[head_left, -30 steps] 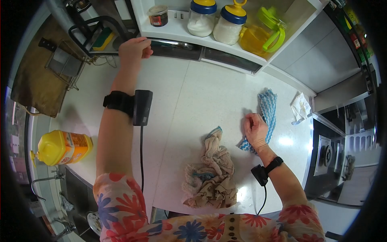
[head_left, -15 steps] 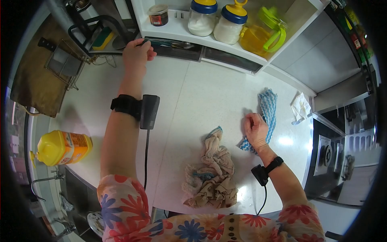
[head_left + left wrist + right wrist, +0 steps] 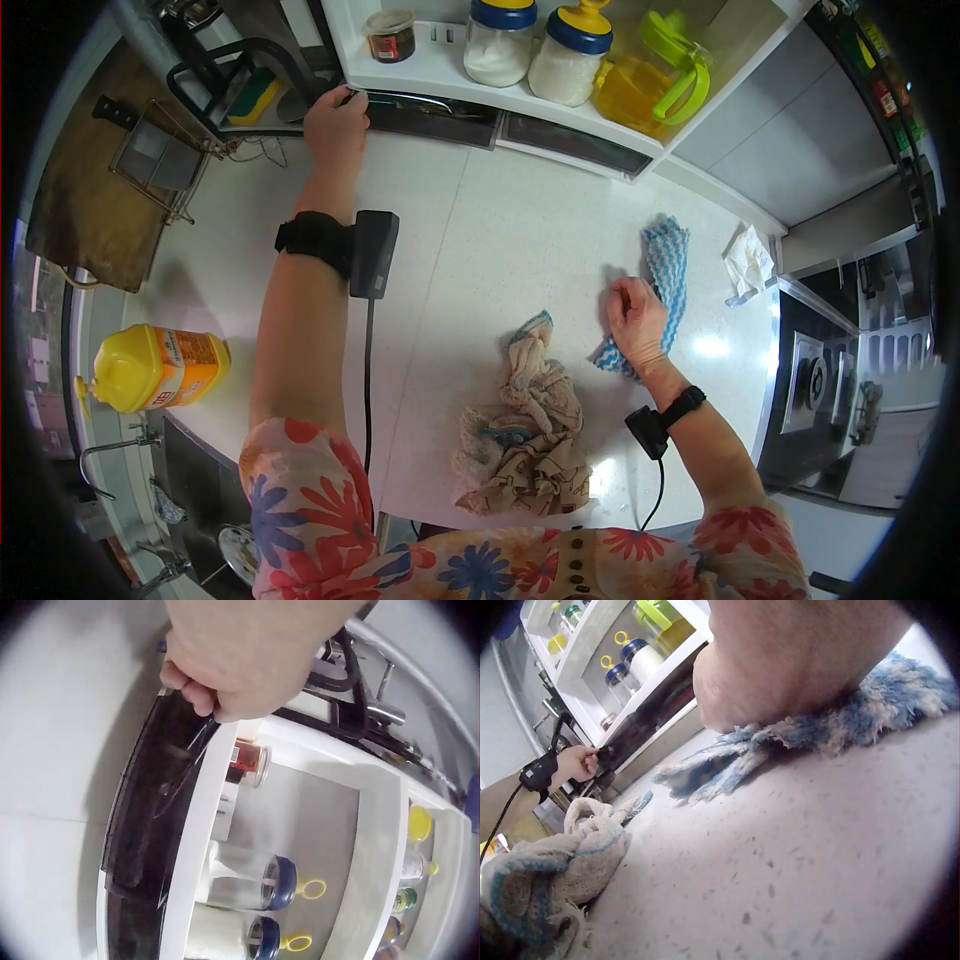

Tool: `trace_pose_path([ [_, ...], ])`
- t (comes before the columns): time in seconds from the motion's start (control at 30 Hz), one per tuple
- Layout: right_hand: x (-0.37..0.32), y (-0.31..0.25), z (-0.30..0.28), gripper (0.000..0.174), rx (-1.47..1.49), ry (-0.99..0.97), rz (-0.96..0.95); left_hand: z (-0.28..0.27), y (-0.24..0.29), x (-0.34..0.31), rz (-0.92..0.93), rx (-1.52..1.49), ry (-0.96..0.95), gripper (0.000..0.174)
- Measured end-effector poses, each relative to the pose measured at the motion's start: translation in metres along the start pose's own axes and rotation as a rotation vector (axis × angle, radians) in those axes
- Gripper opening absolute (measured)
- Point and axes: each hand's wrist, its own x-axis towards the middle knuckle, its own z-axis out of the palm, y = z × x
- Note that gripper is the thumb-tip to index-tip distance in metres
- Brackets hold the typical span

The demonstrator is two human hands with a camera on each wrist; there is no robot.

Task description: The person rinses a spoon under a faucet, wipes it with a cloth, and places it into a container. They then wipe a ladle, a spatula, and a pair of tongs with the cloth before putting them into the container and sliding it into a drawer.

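My left hand [image 3: 337,125] is at the left end of a dark shallow drawer [image 3: 430,122] under the white shelf, its fingers curled and pinching a small dark piece that looks like a thin handle. Most of that piece is hidden by the hand. Thin shiny utensils [image 3: 178,778] lie in the drawer beside the fingers. My right hand [image 3: 637,320] rests with loosely curled fingers on a blue and white wavy-striped cloth [image 3: 668,262], partly covering it. Left of it on the counter lies a crumpled beige cloth [image 3: 535,400] with blue edging.
On the shelf stand a small jar [image 3: 390,38], two blue-lidded jars [image 3: 570,70] and a green-handled jug [image 3: 640,95]. A yellow bottle [image 3: 160,367] stands at left, near the sink [image 3: 195,470]. White tissue [image 3: 748,262] lies at right by the stove [image 3: 800,385].
My left hand has shifted slightly right along the drawer's left end, and a dark piece now shows at its fingers. More of the drawer's utensils show. The right hand has stayed on the striped cloth.
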Motion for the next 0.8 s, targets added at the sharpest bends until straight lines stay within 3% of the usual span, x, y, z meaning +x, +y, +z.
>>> trace_pose_path([
  [0.33,0.0,-0.001,0.0,0.006,0.018,-0.009,0.029,0.002,-0.005,0.002,-0.048,-0.005,-0.044,0.043],
  [0.47,0.0,-0.001,0.0,0.005,0.009,-0.001,0.02,0.008,-0.008,-0.006,-0.115,-0.088,-0.007,0.039],
  [0.53,0.0,0.0,0.001,0.005,0.012,0.001,0.019,0.01,-0.01,-0.015,-0.21,-0.343,-0.088,0.058],
  [0.67,0.0,-0.001,0.0,0.005,0.007,-0.005,0.023,0.021,-0.008,-0.026,-0.24,-0.424,-0.074,0.057],
  [0.73,0.0,-0.002,-0.001,0.005,0.009,-0.005,0.018,0.022,-0.01,-0.023,-0.167,-0.441,-0.185,0.051],
  [0.8,0.0,-0.002,-0.001,0.004,0.006,-0.015,0.039,0.026,-0.01,-0.024,-0.169,-0.414,-0.129,0.047],
])
